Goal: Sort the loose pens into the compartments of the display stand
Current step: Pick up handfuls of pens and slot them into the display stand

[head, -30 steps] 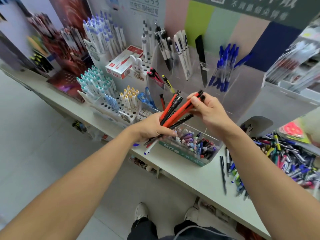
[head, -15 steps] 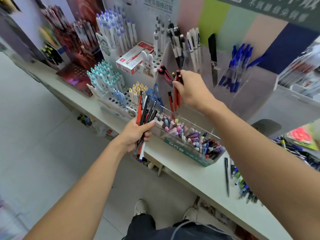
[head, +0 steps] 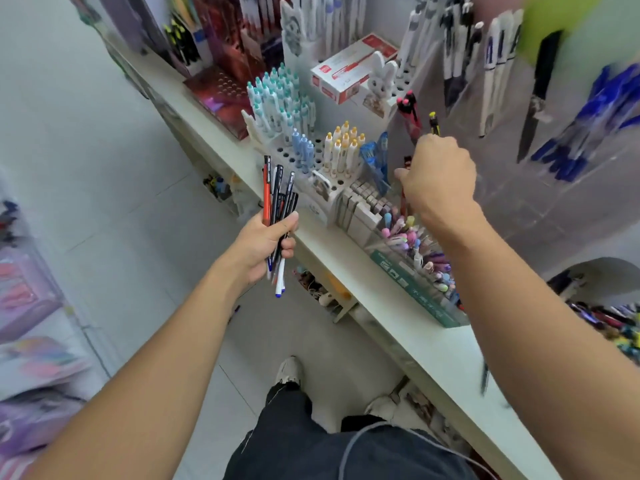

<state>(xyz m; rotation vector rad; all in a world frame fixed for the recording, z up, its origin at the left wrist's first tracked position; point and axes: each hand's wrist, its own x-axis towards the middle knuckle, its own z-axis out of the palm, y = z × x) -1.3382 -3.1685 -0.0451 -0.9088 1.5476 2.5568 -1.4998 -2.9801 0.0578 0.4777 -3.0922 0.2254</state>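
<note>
Item: bundle of loose pens (head: pixel 278 209), one red, the rest black, one white-tipped, clamped upright in my left hand (head: pixel 264 244) off the tabletop (head: pixel 377 299) edge. My right hand (head: pixel 437 174) curls round red pens (head: pixel 403 188) at the clear display stand (head: pixel 519 174). Open floor (head: pixel 114 188) lies left.

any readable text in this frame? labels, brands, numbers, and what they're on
None can be read in the head view.
Red and white cardboard box: red printing, too blurred to read.
Green label strip on the clear plastic bin of pastel pens: white characters, too small and skewed to read.
Black and red pens in the left hand: barrel markings, too small to read.
</note>
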